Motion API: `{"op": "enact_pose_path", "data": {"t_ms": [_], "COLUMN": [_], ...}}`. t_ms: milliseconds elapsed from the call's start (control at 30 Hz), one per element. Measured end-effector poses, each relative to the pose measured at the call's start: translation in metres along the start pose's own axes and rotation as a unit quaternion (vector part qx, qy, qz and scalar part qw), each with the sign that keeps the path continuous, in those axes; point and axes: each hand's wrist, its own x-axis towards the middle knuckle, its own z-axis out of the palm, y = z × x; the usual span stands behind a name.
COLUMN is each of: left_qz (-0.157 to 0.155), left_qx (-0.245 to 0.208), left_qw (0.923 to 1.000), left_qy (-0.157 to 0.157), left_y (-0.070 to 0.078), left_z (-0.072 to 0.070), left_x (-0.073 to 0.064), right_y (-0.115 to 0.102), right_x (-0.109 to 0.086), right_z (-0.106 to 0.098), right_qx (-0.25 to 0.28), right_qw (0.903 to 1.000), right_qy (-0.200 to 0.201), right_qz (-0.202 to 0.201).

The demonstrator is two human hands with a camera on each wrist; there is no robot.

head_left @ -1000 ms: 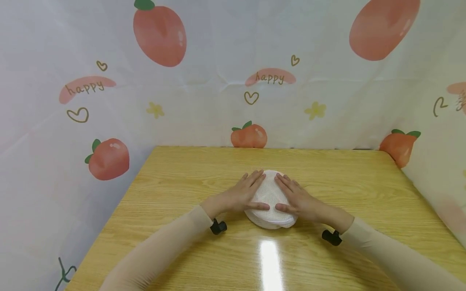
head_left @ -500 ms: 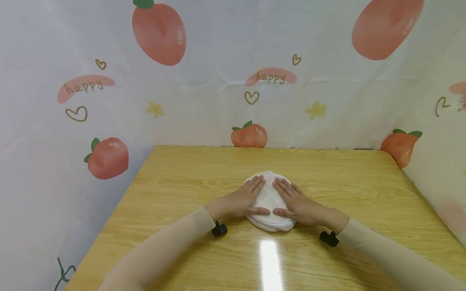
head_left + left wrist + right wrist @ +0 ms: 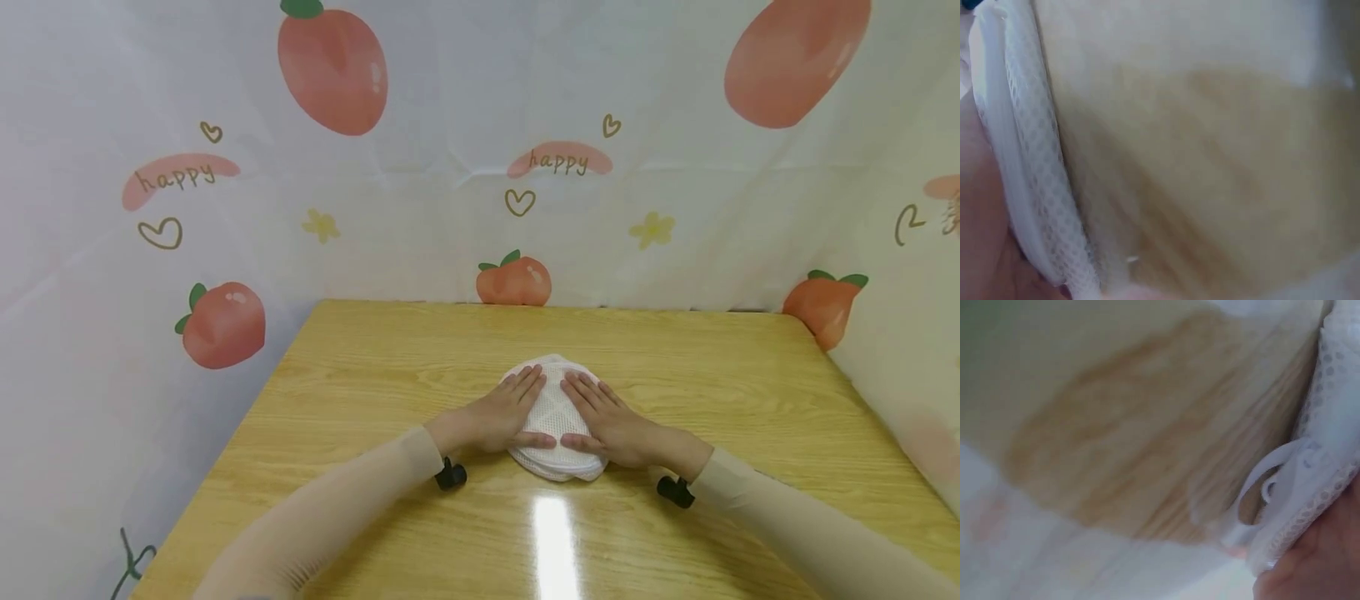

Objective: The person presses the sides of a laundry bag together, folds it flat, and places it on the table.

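A round white mesh laundry bag [image 3: 551,417] lies on the wooden table, wrinkled at its rim. My left hand [image 3: 501,412] rests flat on its left side, fingers straight and pointing away from me. On the other side, my right hand [image 3: 617,421] presses down the same way, with the two thumbs almost meeting near the bag's front. Close up in the left wrist view, the bag's mesh edge [image 3: 1044,156] carries a smooth white band. A white fabric loop [image 3: 1266,475] sticks out from the bag in the right wrist view.
The wood-grain table [image 3: 360,358] stretches out on all sides of the bag. Behind it hangs a white cloth backdrop [image 3: 420,225] printed with peaches, and it also runs along the left and right sides. Light glares on the tabletop in front.
The bag has gone flatter under my hands and its far edge has spread out. Both hands have shifted slightly toward me, staying on top of the bag.
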Motion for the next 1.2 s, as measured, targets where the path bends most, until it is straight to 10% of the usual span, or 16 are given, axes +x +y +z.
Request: {"op": "enact_pose_path", "data": {"t_ms": [433, 733, 967, 1200], "left_qz": [0.044, 0.209, 0.318, 0.315], "left_qx": [-0.019, 0.083, 0.107, 0.15], "left_qw": [0.9955, 0.9645, 0.9312, 0.9346], "left_qy": [0.081, 0.138, 0.143, 0.068], "left_y": [0.002, 0.01, 0.029, 0.048], "left_z": [-0.019, -0.037, -0.033, -0.025], "left_x": [-0.011, -0.028, -0.022, -0.011], "right_y": [-0.007, 0.007, 0.01, 0.008], "right_x": [-0.007, 0.008, 0.034, 0.053], "right_z": [-0.054, -0.091, -0.087, -0.072], "right_qx": [0.093, 0.088, 0.091, 0.105], "right_qw": [0.9942, 0.9926, 0.9934, 0.9907], "right_qy": [0.046, 0.065, 0.017, -0.037], "right_qz": [-0.03, -0.053, -0.068, -0.078]}}
